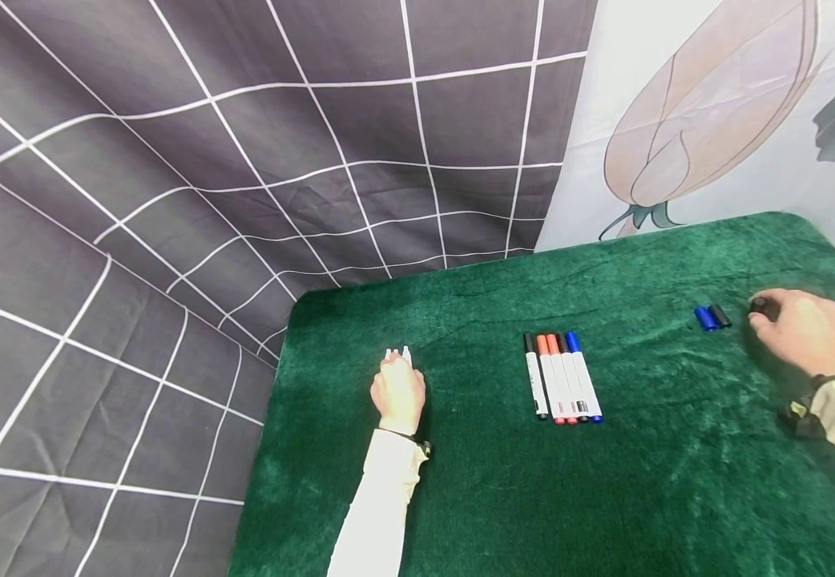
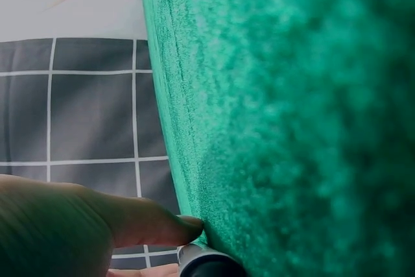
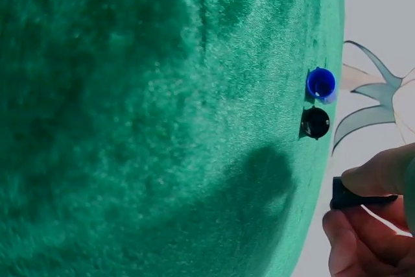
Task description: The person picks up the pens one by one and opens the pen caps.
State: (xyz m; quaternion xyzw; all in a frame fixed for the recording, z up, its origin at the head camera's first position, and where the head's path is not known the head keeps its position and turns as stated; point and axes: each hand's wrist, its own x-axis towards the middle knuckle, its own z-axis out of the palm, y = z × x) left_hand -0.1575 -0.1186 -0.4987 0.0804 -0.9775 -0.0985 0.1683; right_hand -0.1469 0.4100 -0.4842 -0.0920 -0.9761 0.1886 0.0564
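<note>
The right hand (image 1: 807,330) sits near the far right of the green velvet tablecloth (image 1: 475,497), its thumb and fingers curled to pinch a black marker cap (image 3: 353,194). Just to its left lie a loose blue cap (image 1: 705,318) and another black cap (image 1: 720,316), side by side and touching or nearly so. The left hand (image 1: 398,393) rests knuckles-up on the cloth with its fingers curled over uncapped markers (image 1: 397,353), whose pale ends poke out beyond the fingertips (how many it holds is hard to tell; two ends show). Five capped whiteboard markers (image 1: 562,377) lie in a tight row between the hands, well apart from both.

The risks look modest. The pinch on the small cap is shallow in the right wrist view, so it could slip and roll on the pile. The bare tips under the left hand lie close to the velvet and could stain it if pressed down or dragged. Since two loose caps are black and one is blue, a cap could also end up on a marker of the wrong colour.
</note>
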